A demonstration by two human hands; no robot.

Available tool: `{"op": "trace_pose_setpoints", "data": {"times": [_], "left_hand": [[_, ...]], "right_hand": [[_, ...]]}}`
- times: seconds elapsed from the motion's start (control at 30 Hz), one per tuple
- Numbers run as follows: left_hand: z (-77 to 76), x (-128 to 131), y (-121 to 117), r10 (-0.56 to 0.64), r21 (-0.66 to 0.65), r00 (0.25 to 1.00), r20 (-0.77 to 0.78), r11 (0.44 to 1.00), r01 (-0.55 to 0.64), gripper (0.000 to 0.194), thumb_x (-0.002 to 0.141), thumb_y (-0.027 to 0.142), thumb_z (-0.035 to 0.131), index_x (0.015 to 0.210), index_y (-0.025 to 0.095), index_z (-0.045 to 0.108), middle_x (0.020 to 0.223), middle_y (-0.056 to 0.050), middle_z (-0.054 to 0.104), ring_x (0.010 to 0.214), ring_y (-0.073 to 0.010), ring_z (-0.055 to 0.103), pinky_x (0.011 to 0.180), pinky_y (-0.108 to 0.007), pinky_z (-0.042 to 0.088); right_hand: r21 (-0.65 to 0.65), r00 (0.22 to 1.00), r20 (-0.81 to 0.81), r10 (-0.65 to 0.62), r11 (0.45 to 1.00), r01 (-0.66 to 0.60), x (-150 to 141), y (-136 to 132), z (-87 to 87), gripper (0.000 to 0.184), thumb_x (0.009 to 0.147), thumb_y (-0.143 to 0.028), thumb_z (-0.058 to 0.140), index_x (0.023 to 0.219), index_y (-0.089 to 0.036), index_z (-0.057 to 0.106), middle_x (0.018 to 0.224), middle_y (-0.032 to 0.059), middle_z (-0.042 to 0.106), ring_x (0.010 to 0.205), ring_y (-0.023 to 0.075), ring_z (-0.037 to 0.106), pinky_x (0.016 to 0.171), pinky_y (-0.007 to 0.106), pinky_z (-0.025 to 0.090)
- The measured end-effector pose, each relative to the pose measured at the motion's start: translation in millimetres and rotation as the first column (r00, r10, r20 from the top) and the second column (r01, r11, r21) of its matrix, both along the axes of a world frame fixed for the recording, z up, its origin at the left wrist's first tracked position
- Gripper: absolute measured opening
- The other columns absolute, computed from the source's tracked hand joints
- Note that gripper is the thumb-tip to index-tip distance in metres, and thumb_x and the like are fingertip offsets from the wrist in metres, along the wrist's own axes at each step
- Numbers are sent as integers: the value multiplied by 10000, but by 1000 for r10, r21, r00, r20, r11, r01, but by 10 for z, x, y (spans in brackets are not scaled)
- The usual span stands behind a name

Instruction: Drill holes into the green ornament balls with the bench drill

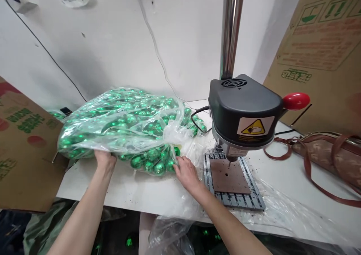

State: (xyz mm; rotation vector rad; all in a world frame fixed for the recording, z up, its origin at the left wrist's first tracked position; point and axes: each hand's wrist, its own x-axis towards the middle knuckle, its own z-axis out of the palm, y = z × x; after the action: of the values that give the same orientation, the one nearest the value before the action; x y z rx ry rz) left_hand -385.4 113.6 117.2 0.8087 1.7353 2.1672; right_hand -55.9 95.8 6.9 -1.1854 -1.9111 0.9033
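A large clear plastic bag point(121, 116) full of shiny green balls lies on the white table, its mouth gathered in a knot point(173, 132) at the right end. Under the bag's near edge reaches my left hand point(105, 160), its fingers hidden by the bag. My right hand point(186, 172) is closed at the bag's lower right corner, fingertips against the plastic beside several green balls point(158, 166).
Right of the bag stands a black bench drill point(242, 116) with a red knob point(296, 100), over a brown board point(229, 178) on a slotted base. Cardboard boxes point(25, 149) flank the table. A brown handbag point(329, 153) and loose plastic film point(299, 210) lie at right.
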Motion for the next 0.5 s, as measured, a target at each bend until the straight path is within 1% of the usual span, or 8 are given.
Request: {"op": "trace_pose_setpoints", "data": {"times": [0.07,0.13,0.2,0.23,0.3,0.37,0.43,0.5], "left_hand": [[235,39,281,-40,74,998,41,997,36,172,906,277,393,1010,161,465,977,5,617,912,-108,593,873,-280,571],[447,105,536,-96,133,995,33,987,91,168,931,264,361,955,148,480,909,14,627,876,-95,589,897,-268,557],[607,194,725,-140,179,990,3,974,137,142,940,238,388,920,141,490,877,22,634,861,-80,579,922,-242,536],[664,240,787,-162,193,987,-16,968,162,114,936,224,423,907,138,492,871,23,635,854,-76,574,929,-241,529],[739,315,842,-204,206,977,-54,955,211,52,899,176,508,879,133,488,856,24,630,832,-74,562,942,-257,519],[777,344,825,-247,212,964,-99,941,263,70,883,154,547,859,129,485,853,23,627,823,-73,557,959,-273,507],[780,330,778,-285,200,949,-139,930,308,88,919,189,517,861,129,492,863,20,633,830,-74,564,967,-271,502],[725,299,735,-312,164,939,-146,928,334,137,956,221,454,860,133,498,854,19,635,830,-76,570,946,-255,511]], "right_hand": [[-75,996,-89,-6,997,0,-8,24,-11,407,918,-459,570,1200,-167,596,1203,81,643,1078,165,633,946,404,574],[-126,985,-169,-16,992,-6,-4,83,-12,420,916,-464,571,1201,-157,592,1173,75,649,1040,158,641,909,386,584],[-156,976,-214,-29,988,-5,12,131,-18,426,916,-467,571,1203,-153,589,1158,73,651,1019,153,644,887,374,588],[-164,975,-218,-39,986,3,25,136,-25,426,916,-467,571,1203,-153,589,1158,73,651,1019,153,644,886,374,589],[-168,979,-189,-72,985,40,56,97,-41,421,916,-463,572,1205,-157,589,1178,77,647,1048,159,640,915,391,582],[-153,985,-132,-112,984,92,82,11,-54,416,915,-457,573,1212,-166,590,1228,85,633,1115,177,623,974,426,563],[-126,987,-79,-137,984,127,90,-79,-56,409,914,-451,575,1215,-174,593,1273,91,617,1173,192,601,1023,455,540],[-108,990,-42,-133,986,127,79,-135,-45,400,915,-449,574,1206,-175,599,1272,90,618,1174,191,600,1026,454,538]]}}
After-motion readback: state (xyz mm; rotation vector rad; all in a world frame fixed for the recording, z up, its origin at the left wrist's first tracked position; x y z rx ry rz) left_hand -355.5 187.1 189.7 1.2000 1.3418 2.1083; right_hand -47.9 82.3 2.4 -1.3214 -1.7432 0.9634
